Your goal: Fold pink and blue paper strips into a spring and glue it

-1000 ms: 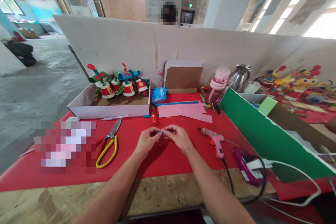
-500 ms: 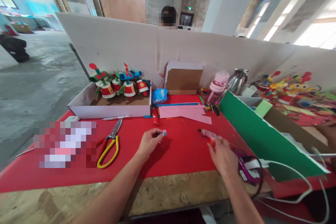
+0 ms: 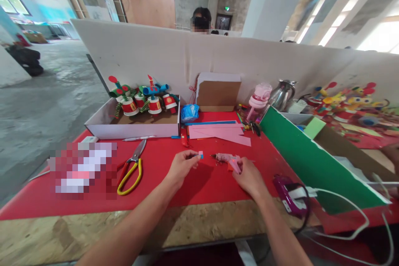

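Note:
Between the fingertips of my left hand (image 3: 183, 169) is a small pink and blue paper piece (image 3: 201, 154), pinched so that only its end sticks out. My right hand (image 3: 249, 176) is wrapped round the handle of a pink glue gun (image 3: 228, 159), a small red light showing on its side. The gun's dark nozzle points left at the paper piece, with a short gap between them. Beyond both hands lie pink paper strips (image 3: 215, 131) and a blue strip, on the red table cover (image 3: 199, 191).
Yellow-and-red-handled scissors (image 3: 131, 174) lie at left. Behind them a white box (image 3: 134, 131) holds several paper-cup figures. A green-sided box (image 3: 305, 158), a purple power block (image 3: 289, 195) with cables, a pink bottle (image 3: 259, 97) and a metal jug (image 3: 282, 94) stand at right.
My right hand has lifted the glue gun and brought it left, towards the paper piece. The left hand has shifted slightly right and up, still pinching the piece.

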The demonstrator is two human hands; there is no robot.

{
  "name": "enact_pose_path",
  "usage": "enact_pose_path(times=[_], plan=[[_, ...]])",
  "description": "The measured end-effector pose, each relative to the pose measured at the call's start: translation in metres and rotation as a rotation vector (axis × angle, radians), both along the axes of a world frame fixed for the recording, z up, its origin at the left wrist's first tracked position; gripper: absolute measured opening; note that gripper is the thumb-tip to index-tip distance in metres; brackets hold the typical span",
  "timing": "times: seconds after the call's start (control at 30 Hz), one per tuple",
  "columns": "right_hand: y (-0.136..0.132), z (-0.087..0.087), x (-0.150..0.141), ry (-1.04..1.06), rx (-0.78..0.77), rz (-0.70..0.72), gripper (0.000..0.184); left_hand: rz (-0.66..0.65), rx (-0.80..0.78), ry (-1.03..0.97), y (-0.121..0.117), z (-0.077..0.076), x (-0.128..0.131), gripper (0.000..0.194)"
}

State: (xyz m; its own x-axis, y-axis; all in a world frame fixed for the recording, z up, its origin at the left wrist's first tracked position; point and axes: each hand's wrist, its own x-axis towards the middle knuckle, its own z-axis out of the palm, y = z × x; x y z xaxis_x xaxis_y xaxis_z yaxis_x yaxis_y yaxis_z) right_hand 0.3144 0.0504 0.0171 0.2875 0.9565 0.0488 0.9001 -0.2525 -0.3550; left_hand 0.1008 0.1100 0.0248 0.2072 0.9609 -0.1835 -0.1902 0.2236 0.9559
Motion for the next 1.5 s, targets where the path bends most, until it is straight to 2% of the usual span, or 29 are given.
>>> enact_pose_path(times=[0.1,0.2,0.3,0.4,0.5,0.67,0.83,1.03,1.3,1.5], plan=[[0.003,0.004,0.004,0.019,-0.069,-0.028,0.011,0.033,-0.078,-0.183,0.0,-0.005,0.013,0.03],[0.002,0.005,0.007,0.183,0.008,-0.123,0.015,0.036,-0.123,-0.265,-0.001,-0.015,0.02,0.033],[-0.002,0.009,0.005,0.641,0.118,-0.164,0.027,0.023,-0.104,-0.252,-0.003,-0.023,0.02,0.033],[-0.008,0.015,-0.002,1.167,0.055,-0.138,0.032,-0.016,-0.14,-0.243,-0.004,-0.023,0.017,0.036],[-0.013,0.016,-0.011,1.413,-0.022,-0.143,0.043,-0.047,-0.19,-0.257,-0.005,-0.021,0.016,0.04],[-0.014,0.01,-0.017,1.385,0.064,-0.052,0.043,-0.031,-0.209,-0.257,-0.003,-0.021,0.016,0.039],[-0.012,0.006,-0.016,1.343,0.062,0.025,0.042,0.001,-0.201,-0.266,-0.001,-0.024,0.016,0.037],[-0.015,0.006,-0.018,1.291,0.071,0.029,0.046,-0.011,-0.198,-0.247,-0.001,-0.024,0.016,0.032],[-0.017,0.012,-0.023,1.247,0.088,0.013,0.05,0.004,-0.188,-0.228,-0.002,-0.026,0.017,0.034],[-0.016,0.007,-0.021,1.26,0.077,-0.003,0.047,-0.002,-0.187,-0.209,-0.001,-0.027,0.016,0.036]])
